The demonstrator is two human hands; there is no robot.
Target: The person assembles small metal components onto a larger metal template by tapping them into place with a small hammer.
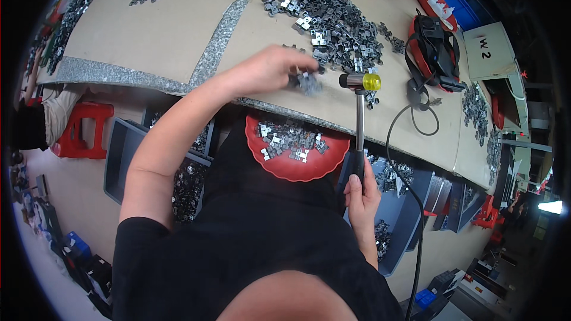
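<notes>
My right hand [363,196] is wrapped round the black grip of a hammer [360,119], held upright. Its head has a clear yellow plastic face on one end and a dark face on the other. Over the table's near edge, my left hand [270,70] has its fingers curled round a few small metal clips [309,83], smeared by motion. Beyond it spreads a large pile of similar metal clips [345,30]. On my lap, below the table edge, rests a red scalloped plate [273,169] with more of these clips in it.
A black strapped device [436,41] lies at the table's right, its cable [389,137] running down past my right arm. Grey bins [122,160] of metal parts stand under the table on both sides. At left is a red stool [89,134] beside another person's shoe.
</notes>
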